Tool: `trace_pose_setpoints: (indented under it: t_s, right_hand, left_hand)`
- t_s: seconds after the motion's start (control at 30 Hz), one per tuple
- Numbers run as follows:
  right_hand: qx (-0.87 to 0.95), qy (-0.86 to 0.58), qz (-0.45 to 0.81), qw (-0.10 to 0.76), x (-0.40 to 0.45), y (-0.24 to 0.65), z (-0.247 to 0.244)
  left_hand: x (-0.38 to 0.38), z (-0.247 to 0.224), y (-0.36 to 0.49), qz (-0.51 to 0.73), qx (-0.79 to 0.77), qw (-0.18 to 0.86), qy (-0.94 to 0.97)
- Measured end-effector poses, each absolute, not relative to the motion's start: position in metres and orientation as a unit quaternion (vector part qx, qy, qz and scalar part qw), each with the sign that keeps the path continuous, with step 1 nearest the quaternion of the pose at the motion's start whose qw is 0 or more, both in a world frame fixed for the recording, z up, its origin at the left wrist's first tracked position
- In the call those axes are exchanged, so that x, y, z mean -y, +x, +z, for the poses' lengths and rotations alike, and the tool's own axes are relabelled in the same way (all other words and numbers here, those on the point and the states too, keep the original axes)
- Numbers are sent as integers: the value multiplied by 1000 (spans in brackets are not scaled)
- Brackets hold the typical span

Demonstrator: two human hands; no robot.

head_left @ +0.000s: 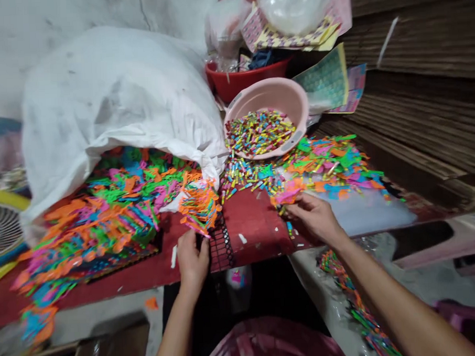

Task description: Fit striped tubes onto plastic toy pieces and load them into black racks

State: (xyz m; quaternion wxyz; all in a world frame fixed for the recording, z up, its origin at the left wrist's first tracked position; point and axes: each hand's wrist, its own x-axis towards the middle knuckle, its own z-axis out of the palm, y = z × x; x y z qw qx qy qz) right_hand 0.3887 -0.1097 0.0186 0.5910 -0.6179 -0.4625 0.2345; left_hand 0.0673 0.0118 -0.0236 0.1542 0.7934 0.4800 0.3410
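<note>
My left hand is at the table's front edge, its thumb and forefinger near the pink end of a small bundle of orange and multicoloured plastic pieces. Under that bundle lies a black wire rack. In my right hand the fingers are pinched on a pink and orange plastic piece, over the red cloth. Small shiny wrapped pieces are scattered just beyond it. A pink basin behind holds many more of these.
A white sack spills a heap of colourful plastic pieces at left. More lie on clear plastic at right. Behind stands a red basin. Stacked brown cardboard rises at right; a fan is far left.
</note>
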Motion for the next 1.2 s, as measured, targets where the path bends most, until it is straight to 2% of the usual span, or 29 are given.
trace_pose_setpoints:
  t_s: [0.17,0.47,0.57,0.67,0.77,0.87,0.97,1.2]
  right_hand:
    - [666,-510,239,489,84,307,17]
    - [707,-532,186,428,66,280,13]
    - [666,-577,181,436,67,283,14]
    - [566,-631,232,478,62,274,10]
    - [505,-619,292,526,52,259,2]
    - [511,-592,295,548,44,247,-2]
    - [559,-578,262,535,42,243,-1]
    - [695,-544,192,429,47,249,12]
  left_hand:
    - [-20,-20,57,336,-469,189,795]
    - [-29,-19,45,318,-458,237,795]
    - [-28,-18,47,317,-463,240,792]
    - [-27,-16,48,314,-470,237,790]
    - [-26,-14,48,312,-470,239,791]
    - [-25,-12,48,320,-464,245,789]
    - [-24,-11,48,328,-463,252,784]
    - [-25,-12,49,307,-471,256,787]
